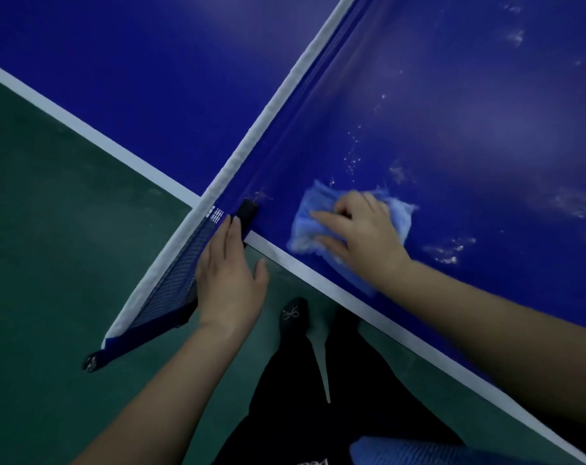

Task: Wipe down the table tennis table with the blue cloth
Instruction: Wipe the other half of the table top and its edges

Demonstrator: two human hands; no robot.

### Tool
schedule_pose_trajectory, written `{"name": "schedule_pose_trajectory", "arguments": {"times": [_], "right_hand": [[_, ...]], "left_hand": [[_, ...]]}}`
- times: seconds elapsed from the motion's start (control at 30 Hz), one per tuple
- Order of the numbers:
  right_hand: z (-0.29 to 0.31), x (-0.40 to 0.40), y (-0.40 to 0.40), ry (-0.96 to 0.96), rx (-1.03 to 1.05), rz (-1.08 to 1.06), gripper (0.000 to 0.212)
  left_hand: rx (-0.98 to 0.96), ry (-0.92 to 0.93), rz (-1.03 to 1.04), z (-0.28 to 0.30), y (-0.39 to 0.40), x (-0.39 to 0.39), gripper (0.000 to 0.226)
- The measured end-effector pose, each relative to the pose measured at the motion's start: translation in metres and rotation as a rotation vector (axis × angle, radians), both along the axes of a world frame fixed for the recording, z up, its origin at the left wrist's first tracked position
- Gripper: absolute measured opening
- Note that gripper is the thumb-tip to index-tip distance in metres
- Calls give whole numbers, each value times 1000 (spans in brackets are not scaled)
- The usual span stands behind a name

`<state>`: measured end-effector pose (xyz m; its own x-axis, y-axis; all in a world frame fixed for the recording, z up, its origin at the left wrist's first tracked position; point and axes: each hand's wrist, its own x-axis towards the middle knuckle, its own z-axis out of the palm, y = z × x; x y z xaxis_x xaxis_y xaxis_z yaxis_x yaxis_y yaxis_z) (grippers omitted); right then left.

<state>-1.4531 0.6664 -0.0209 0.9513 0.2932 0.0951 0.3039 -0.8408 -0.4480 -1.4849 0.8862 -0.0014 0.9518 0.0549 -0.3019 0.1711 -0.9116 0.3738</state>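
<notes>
The dark blue table tennis table [452, 112] fills the upper right, with a white edge line along its near side. A light blue cloth [313, 213] lies crumpled on the table near that edge. My right hand [358, 229] presses down on the cloth, with the forefinger and thumb stretched flat and the other fingers bent into the fabric. My left hand [229, 273] rests flat with straight fingers against the black net clamp [248, 213], where the net [181, 273] overhangs the table's side. White dusty smears [449, 250] mark the surface to the right of the cloth.
The net with its white top band [285, 95] runs diagonally from lower left to upper right, splitting the table. Green floor [50, 229] lies to the left and below. My dark trousers and one black shoe [293, 317] stand close under the table edge.
</notes>
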Motion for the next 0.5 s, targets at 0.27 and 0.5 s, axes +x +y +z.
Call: {"name": "schedule_pose_trajectory", "arguments": {"times": [0.27, 0.5], "right_hand": [[-5, 9, -21, -19, 3, -303, 33], [-1, 94, 27, 16, -70, -80, 36]], "left_hand": [[-21, 29, 67, 5, -6, 5, 71], [-60, 22, 65, 5, -1, 5, 72]]}}
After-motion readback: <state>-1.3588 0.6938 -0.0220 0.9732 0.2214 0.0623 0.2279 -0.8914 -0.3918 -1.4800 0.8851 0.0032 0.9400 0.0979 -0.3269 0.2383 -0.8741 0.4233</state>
